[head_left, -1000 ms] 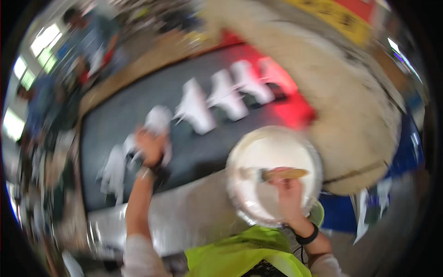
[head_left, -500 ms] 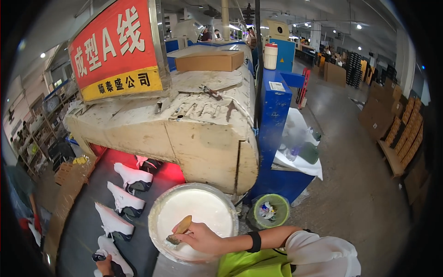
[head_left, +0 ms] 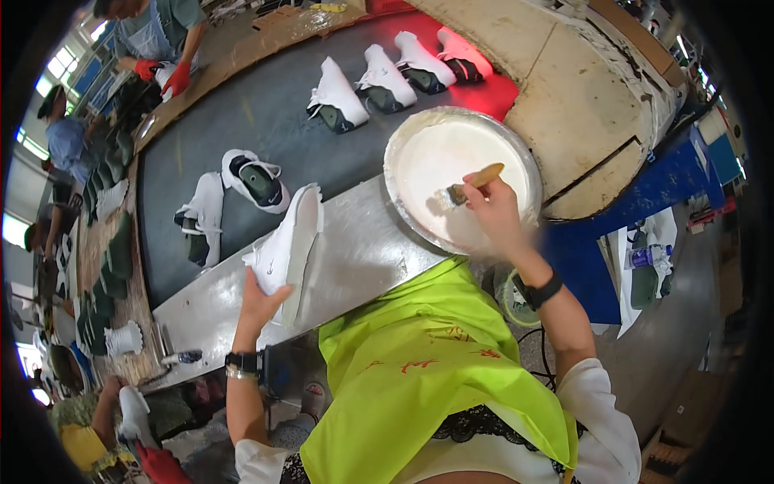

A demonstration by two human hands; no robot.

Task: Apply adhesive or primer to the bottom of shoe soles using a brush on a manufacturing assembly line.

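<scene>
My left hand (head_left: pixel 256 303) is closed around one end of a white shoe (head_left: pixel 282 242), which is turned on its side above the metal ledge, its pale sole facing right. My right hand (head_left: pixel 498 211) grips a brush (head_left: pixel 486 174) by its yellowish wooden handle. The brush's bristles point down and left over a round basin (head_left: pixel 397 189) of white liquid; whether they touch the surface I cannot tell. Beyond the shoe in my hand, a white and dark green shoe (head_left: pixel 256 182) and another white shoe (head_left: pixel 207 211) rest on the dark belt.
Several white shoes (head_left: pixel 339 93) line the far part of the dark conveyor belt (head_left: pixel 274 113), towards a red-lit opening. A metal ledge (head_left: pixel 359 258) runs along its near side. A beige machine housing (head_left: pixel 588 105) stands right. Co-workers in red gloves (head_left: pixel 177 79) handle shoes across the belt.
The view has swung left and downward. My left hand has brought a shoe from the belt over the metal ledge. The brush has shifted from the basin's near-left rim towards its middle.
</scene>
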